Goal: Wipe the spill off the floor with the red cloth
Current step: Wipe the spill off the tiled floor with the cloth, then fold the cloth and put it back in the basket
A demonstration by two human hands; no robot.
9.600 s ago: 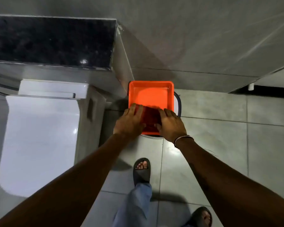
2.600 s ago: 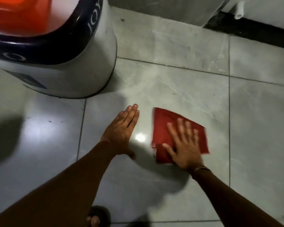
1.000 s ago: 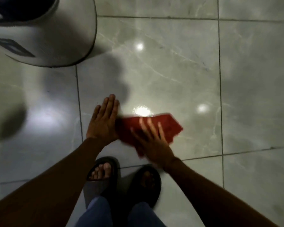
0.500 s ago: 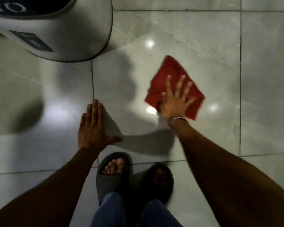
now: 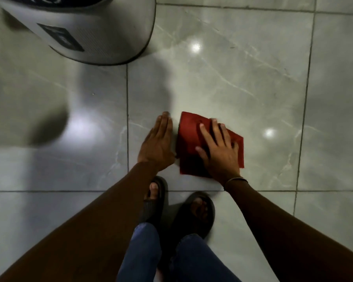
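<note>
Down on the floor (image 5: 243,82), the cloth (image 5: 189,143) is lying flat under the right hand (image 5: 218,153), whose fingers (image 5: 205,132) are spreading open and pressing on it rather than gripping. Just beside it, the left hand (image 5: 156,146) is resting flat on the tile, fingers together and extended. Two sandals (image 5: 196,212) are standing near; a bin (image 5: 102,31) is sitting well apart, up left.

Under my flat right hand (image 5: 218,153) lies a soft, matt red cloth (image 5: 190,143). The grey marble-look floor (image 5: 243,82) tiles are smooth and glossy. The bin (image 5: 102,37) beyond looks like finely ribbed plastic.
</note>
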